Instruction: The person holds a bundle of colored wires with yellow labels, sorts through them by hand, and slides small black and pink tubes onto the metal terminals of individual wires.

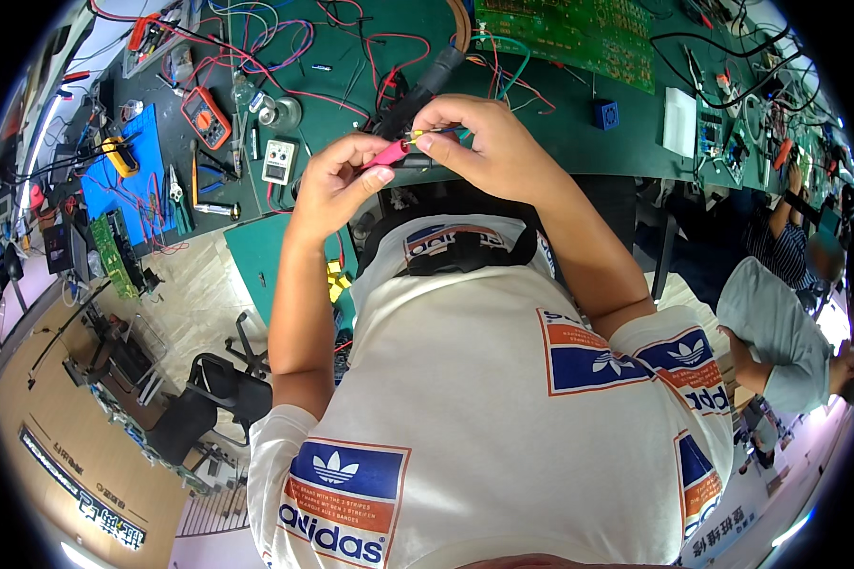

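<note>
My left hand [343, 174] grips a red tapered sleeve [388, 154], which looks like an insulated crocodile clip, between thumb and fingers. In my right hand [487, 146] are thin leads with a yellow connector piece [418, 134], pinched between thumb and index finger. The leads' tip meets or nearly meets the open end of the red sleeve; whether they are joined is too small to tell. Both hands are above the front edge of the green work mat [576, 153]. Beside my left hand lies a small white handheld instrument [279, 162] with a red lead.
A thick black cable [434, 75] runs behind my hands. Leftward are a glass bottle [285, 112], an orange multimeter [206, 118], pliers [176, 192] and loose red wires. A large circuit board [576, 35] and a blue block [605, 114] are rightward. Another person [779, 334] is at right.
</note>
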